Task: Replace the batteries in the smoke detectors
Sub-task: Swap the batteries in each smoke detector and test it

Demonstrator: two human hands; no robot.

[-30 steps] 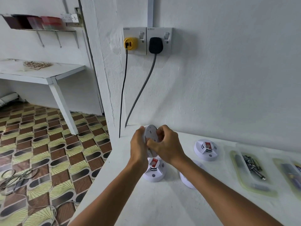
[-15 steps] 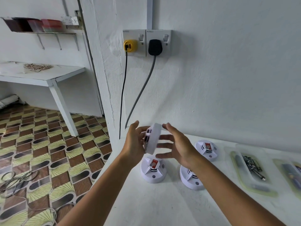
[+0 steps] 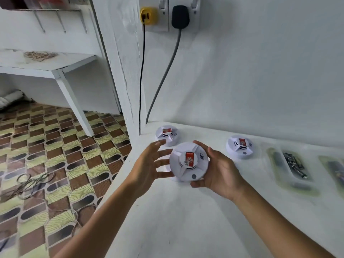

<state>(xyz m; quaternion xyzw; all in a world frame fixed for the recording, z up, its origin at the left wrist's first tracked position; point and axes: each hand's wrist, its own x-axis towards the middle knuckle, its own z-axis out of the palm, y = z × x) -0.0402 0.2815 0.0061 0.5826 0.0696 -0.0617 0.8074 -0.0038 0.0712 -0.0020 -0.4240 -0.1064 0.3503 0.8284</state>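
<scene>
A person is standing at a white counter (image 3: 186, 220) set against a white wall, with both bare forearms reaching forward. The right hand (image 3: 219, 170) is cupping a round white smoke detector (image 3: 189, 162) from its right side, fingers curled around the rim, holding it face up just above the counter near the left edge. The detector has a red label on its raised centre. The left hand (image 3: 149, 162) is hovering just beside the detector's left side with fingers spread and straight; whether the fingertips are touching the rim cannot be told.

Two more smoke detectors are sitting on the counter: a far detector (image 3: 167, 135) just behind the held one, near the wall corner, and a right detector (image 3: 239, 147) well apart to the right. Further right, a clear tray (image 3: 290, 166) is holding small dark metal items, too blurred to identify. On the wall above, a yellow plug (image 3: 148, 15) and a black plug (image 3: 180, 16) are sitting in sockets, cables hanging down.

The step in hand appears to be handling this detector to reach its battery compartment. To do it well, the left hand should be bracing the opposite rim so the body is gripped evenly, then turning it over steadily above the counter rather than past the left edge, where a slip would be dropping it to the tiled floor.
</scene>
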